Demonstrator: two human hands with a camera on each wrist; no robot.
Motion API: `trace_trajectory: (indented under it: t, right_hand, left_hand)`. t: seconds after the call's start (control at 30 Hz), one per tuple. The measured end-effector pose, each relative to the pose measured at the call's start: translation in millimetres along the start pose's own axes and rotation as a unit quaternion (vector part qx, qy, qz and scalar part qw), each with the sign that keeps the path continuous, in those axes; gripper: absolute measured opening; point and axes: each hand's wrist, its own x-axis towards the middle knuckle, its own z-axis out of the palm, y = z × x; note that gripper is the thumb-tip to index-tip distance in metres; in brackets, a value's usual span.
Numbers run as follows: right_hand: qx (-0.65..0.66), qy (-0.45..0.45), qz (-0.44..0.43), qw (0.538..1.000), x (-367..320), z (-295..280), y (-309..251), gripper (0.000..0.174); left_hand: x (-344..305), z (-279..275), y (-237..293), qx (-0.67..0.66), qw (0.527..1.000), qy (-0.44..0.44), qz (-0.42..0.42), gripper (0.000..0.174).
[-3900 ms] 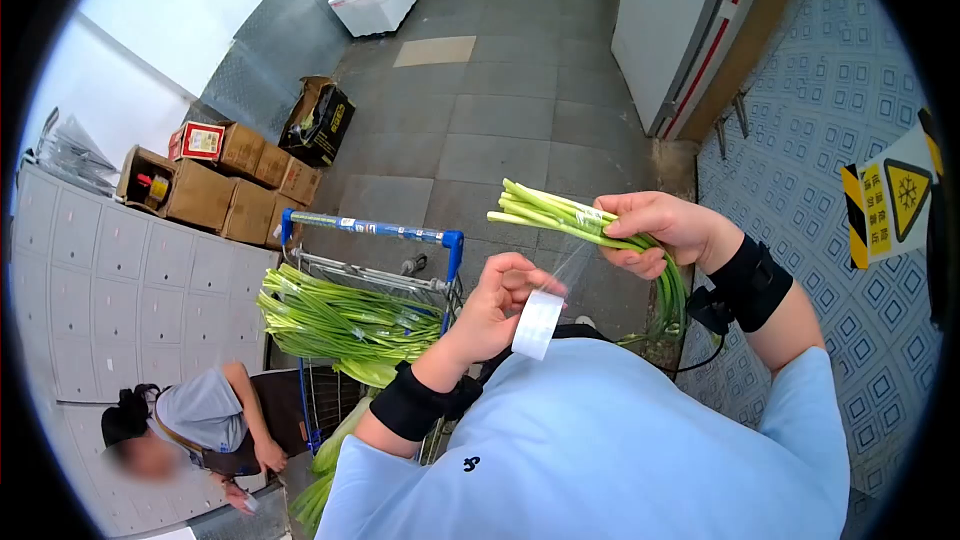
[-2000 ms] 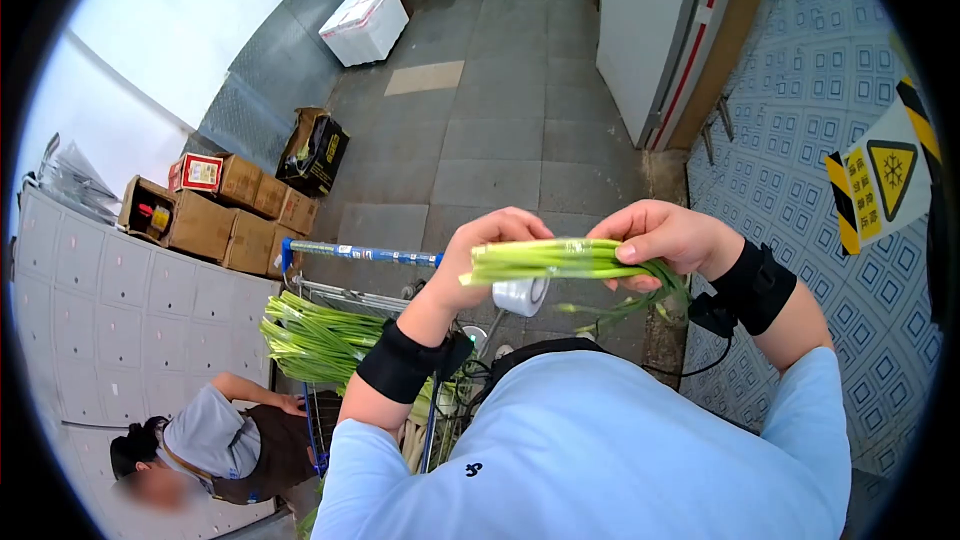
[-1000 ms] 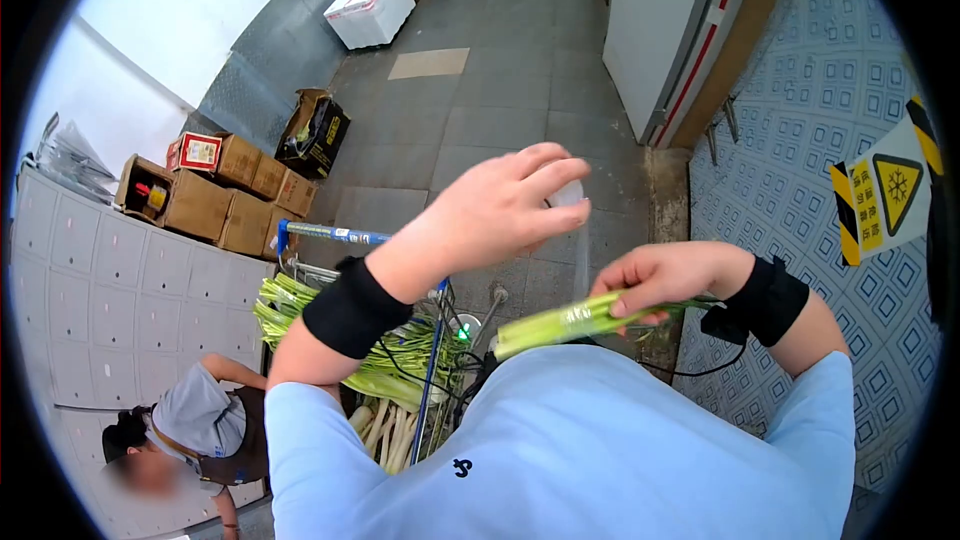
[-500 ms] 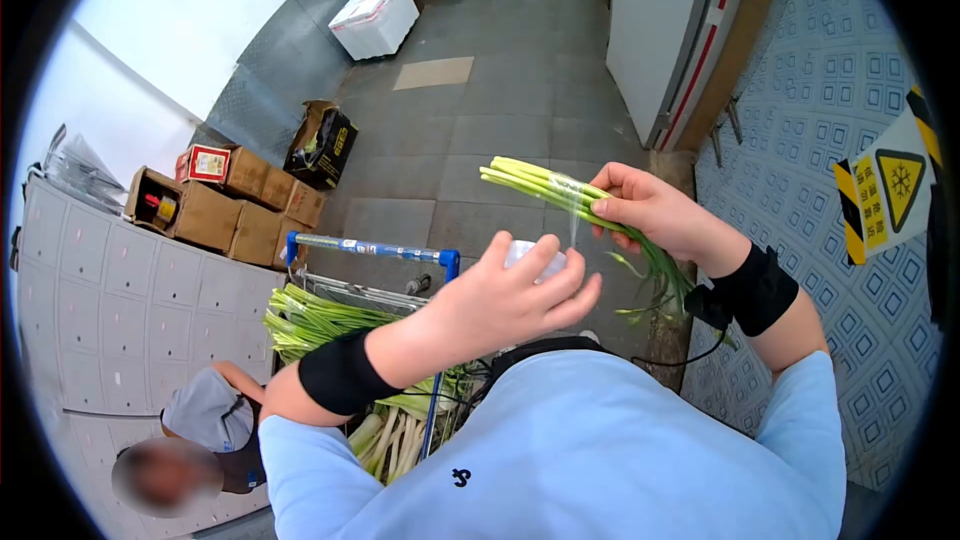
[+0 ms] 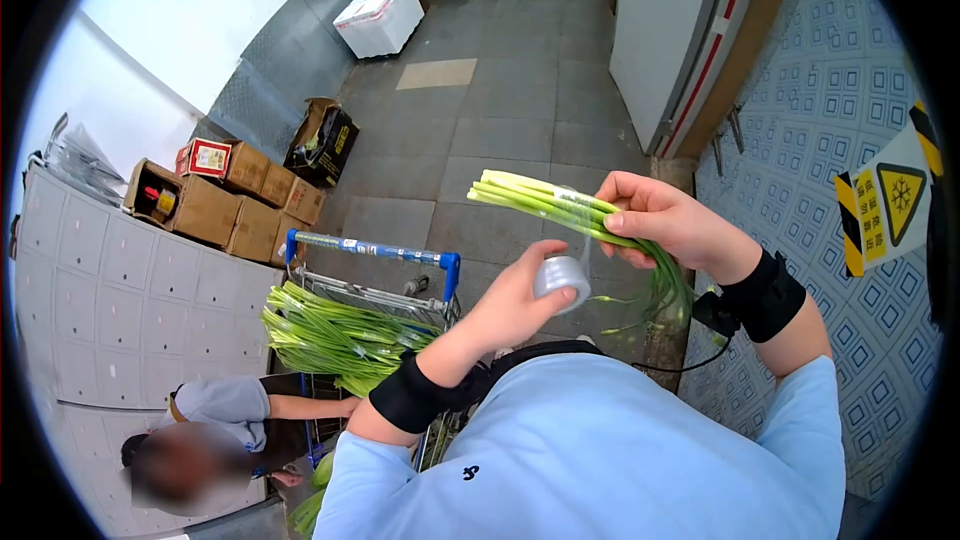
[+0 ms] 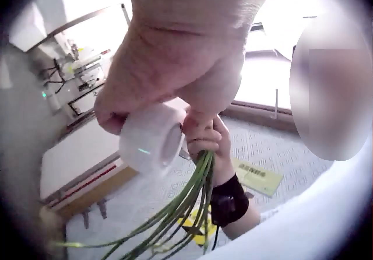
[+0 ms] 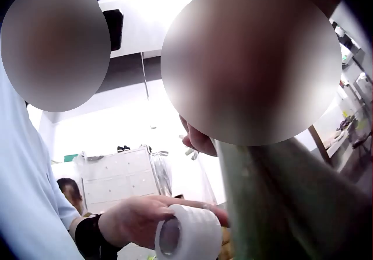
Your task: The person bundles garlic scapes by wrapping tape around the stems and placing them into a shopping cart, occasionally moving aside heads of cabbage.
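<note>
Over the tiled floor, left hand grips a tape roll; right hand clasps the scallion bunch.

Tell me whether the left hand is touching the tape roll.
Touching. The left wrist view shows the left hand curled over the top of the tape roll, gripping it; the head view agrees.

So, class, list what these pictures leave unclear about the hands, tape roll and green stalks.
Head view: clear tape on the green stalks, too thin to trace.
Right wrist view: right hand behind a blur patch; stalks out of focus.
Left wrist view: fingers of the left hand partly behind the tape roll.
</note>
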Motion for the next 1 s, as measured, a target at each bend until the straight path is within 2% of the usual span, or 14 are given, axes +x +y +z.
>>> trace_trajectory:
  t: [0.03,0.17,0.3,0.4,0.43,0.47,0.5,0.53,0.57,0.67,0.8,0.87,0.93,1.0]
  right_hand:
    - [-0.005,-0.004,0.002,1.0,-2,-1,-1,0.019]
    - [-0.02,-0.016,0.017,1.0,-14,-3,-9,0.02]
    - [-0.06,-0.059,0.047,0.995,-22,-5,-4,0.023]
    - [-0.081,-0.07,0.065,0.992,-26,-2,-1,0.022]
    - [-0.078,-0.085,0.068,0.991,-27,-4,0,0.021]
    - [-0.089,-0.101,0.075,0.988,-28,-4,1,0.021]
    - [-0.099,-0.117,0.083,0.985,-29,-5,3,0.021]
    - [-0.109,-0.134,0.091,0.981,-30,-4,6,0.022]
    - [-0.124,-0.146,0.097,0.977,-30,-4,11,0.02]
    - [-0.205,-0.173,0.138,0.953,-28,0,17,0.019]
    - [-0.325,-0.082,0.19,0.923,-18,1,26,0.021]
    - [-0.235,0.023,0.157,0.959,-11,-14,39,0.02]
    - [-0.161,0.076,0.09,0.98,-3,-20,33,0.018]
    - [-0.104,0.084,0.029,0.991,-1,-24,22,0.016]
  left_hand:
    - [2,-3,-3,-0.128,0.988,-0.054,-0.061,0.056]
    - [5,-8,-1,-0.169,0.963,-0.173,-0.117,0.052]
    - [21,4,-4,0.094,0.994,-0.054,-0.027,0.043]
    - [36,10,-16,0.269,0.941,0.137,0.15,0.047]
    - [44,6,-27,0.216,0.947,0.148,0.185,0.049]
    - [48,0,-41,0.029,0.993,0.067,0.098,0.051]
    - [46,-3,-24,-0.103,0.994,0.005,0.044,0.056]
    - [46,-7,-6,-0.232,0.971,-0.055,-0.013,0.06]
    - [55,-15,-21,-0.31,0.942,-0.122,0.03,0.07]
    - [62,-25,-7,-0.492,0.855,-0.167,0.005,0.069]
    - [50,-27,40,-0.311,0.947,-0.079,0.012,0.062]
    - [27,-16,65,-0.224,0.973,-0.033,0.036,0.056]
    - [18,-5,47,-0.002,0.962,0.043,0.268,0.04]
    - [6,-1,33,0.079,0.949,0.029,0.303,0.036]
